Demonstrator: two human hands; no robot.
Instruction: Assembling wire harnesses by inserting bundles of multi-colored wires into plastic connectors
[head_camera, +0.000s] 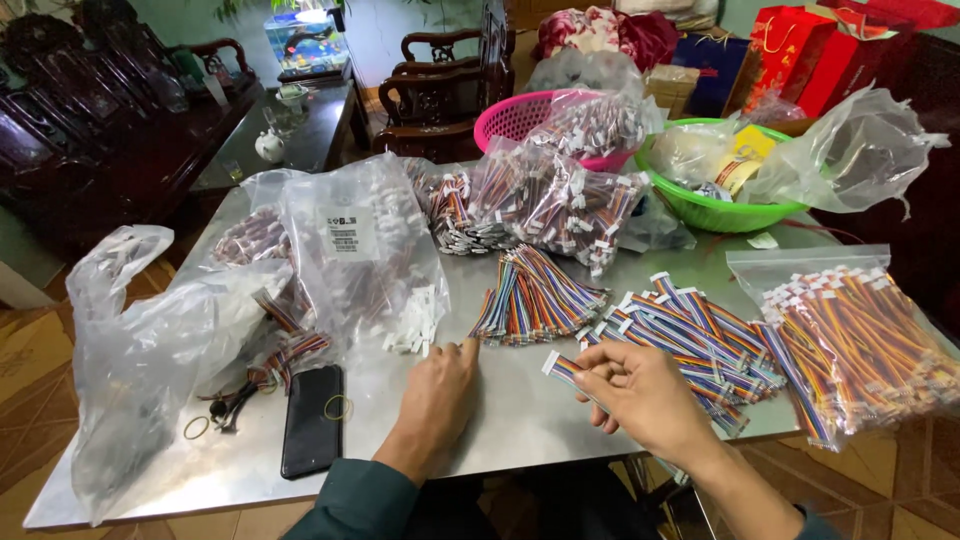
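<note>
- Near the table's (520, 425) front edge, our left hand (437, 400) lies flat on bare steel, fingers pressed together, fingertips just short of a fanned cable bundle (535, 297).
- Our right hand (645, 395) pinches one rainbow ribbon cable (572, 374) between thumb and fingers, above the front edge.
- At front left we count one black phone (312, 420) and two rubber bands (338, 407).
- Bare steel between the hands leaves room.
- Loose cables (690, 335) lie beside the right hand; one filled bag (850, 335) overhangs the right edge.
- Far edge: one pink basket (520, 118), one green basket (715, 210).

left hand (437, 392) flat, palm down | right hand (640, 392) pinching, fingers curled
</note>
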